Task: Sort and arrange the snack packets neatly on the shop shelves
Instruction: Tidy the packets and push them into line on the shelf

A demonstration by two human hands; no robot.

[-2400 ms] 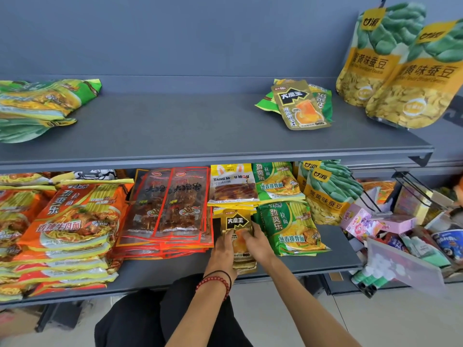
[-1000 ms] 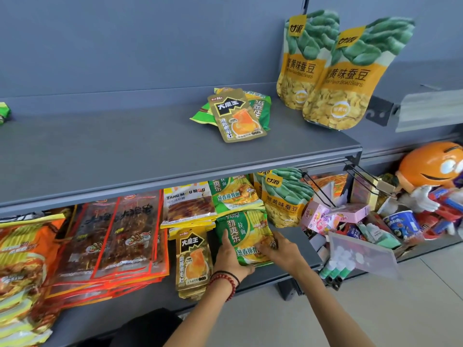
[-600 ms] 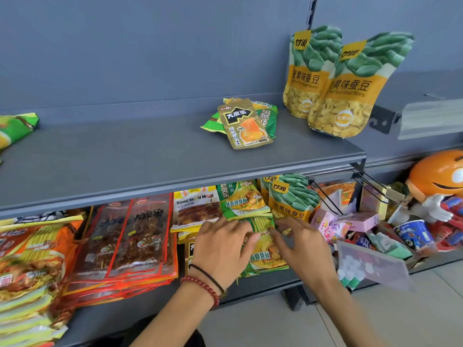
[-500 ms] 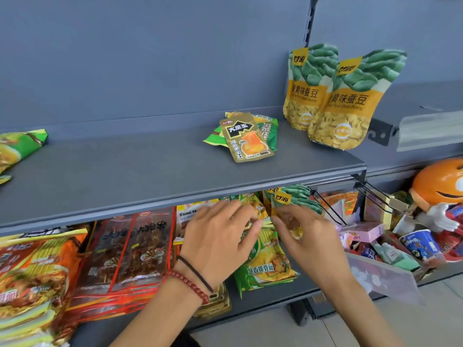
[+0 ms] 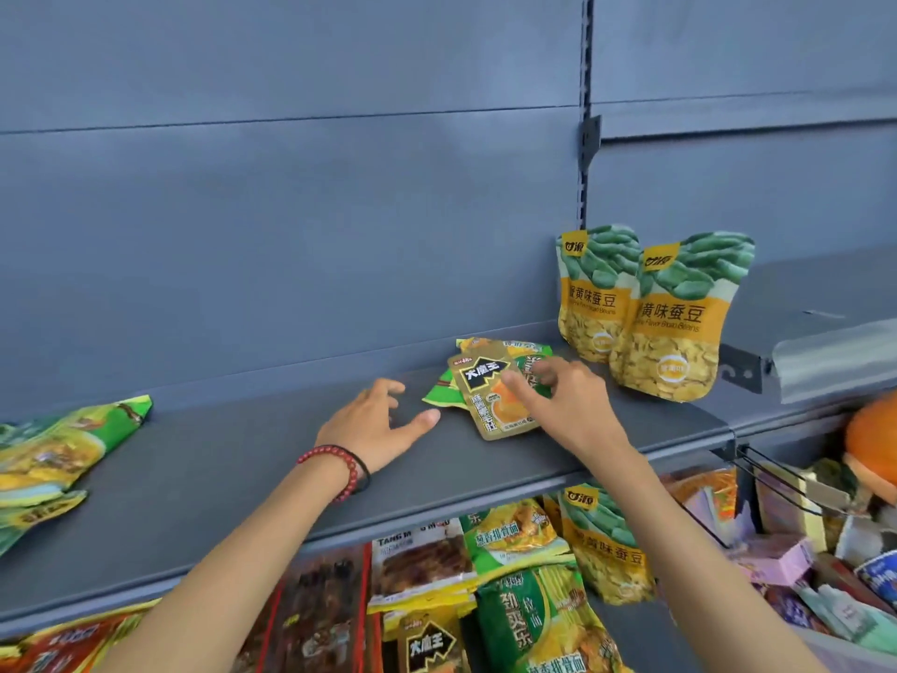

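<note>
Right hand [image 5: 558,405] reaches over the gold packet [image 5: 490,395] on the upper shelf [image 5: 242,459], fingers spread, fingertips at its top edge. Left hand [image 5: 369,427] is open, fingers spread, just beside the packet, which lies atop green packets [image 5: 439,395].

Packet [image 5: 480,383] on shelf [image 5: 242,454], pouches [image 5: 670,332] right

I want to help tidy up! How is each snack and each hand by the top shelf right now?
Gold packet: lying flat on green packets.
Green packets: flat, partly covered.
Bean pouches: upright, side by side.
Left-end packet pile: lying in a messy heap.
Left hand: open, holding nothing.
Right hand: open, fingers over the gold packet; contact unclear.
</note>
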